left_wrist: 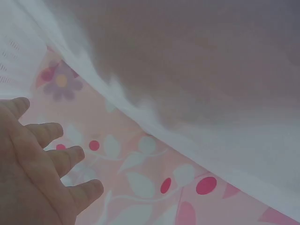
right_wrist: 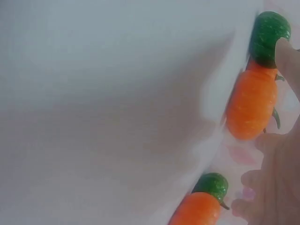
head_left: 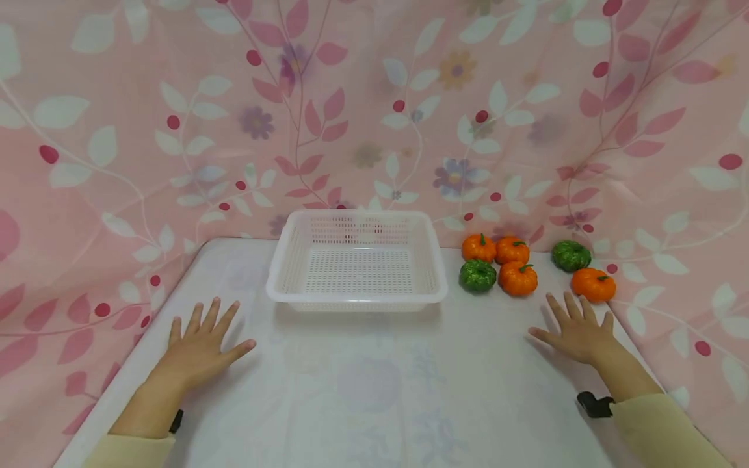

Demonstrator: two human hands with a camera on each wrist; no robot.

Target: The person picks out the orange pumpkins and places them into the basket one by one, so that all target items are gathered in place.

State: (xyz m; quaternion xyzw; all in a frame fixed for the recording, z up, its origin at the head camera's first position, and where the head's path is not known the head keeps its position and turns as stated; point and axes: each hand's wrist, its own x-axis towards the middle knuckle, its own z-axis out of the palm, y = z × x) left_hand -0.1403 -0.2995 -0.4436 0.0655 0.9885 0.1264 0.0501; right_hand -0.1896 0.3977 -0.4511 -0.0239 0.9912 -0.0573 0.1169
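Observation:
My left hand [head_left: 199, 351] is spread with straight fingers over the left side of the white table, holding nothing; the left wrist view shows its fingers [left_wrist: 70, 159] apart. On the right, my right hand [head_left: 579, 335] is likewise spread and bare, nearest to an orange mini pumpkin [head_left: 593, 285] with a green one [head_left: 571, 256] behind it. Left of these sits a cluster of orange mini pumpkins [head_left: 517, 279] with one green mini pumpkin [head_left: 477, 276]. A white perforated plastic basket [head_left: 357, 298] stands between the hands, further back, with nothing in it.
The white cloth-covered table [head_left: 363, 383] bears faint printed marks. Behind it and along its sides hangs a pink curtain [head_left: 363, 97] with leaves and flowers. A black strap piece [head_left: 595, 404] shows at the right wrist, beside a pale yellow sleeve [head_left: 664, 429].

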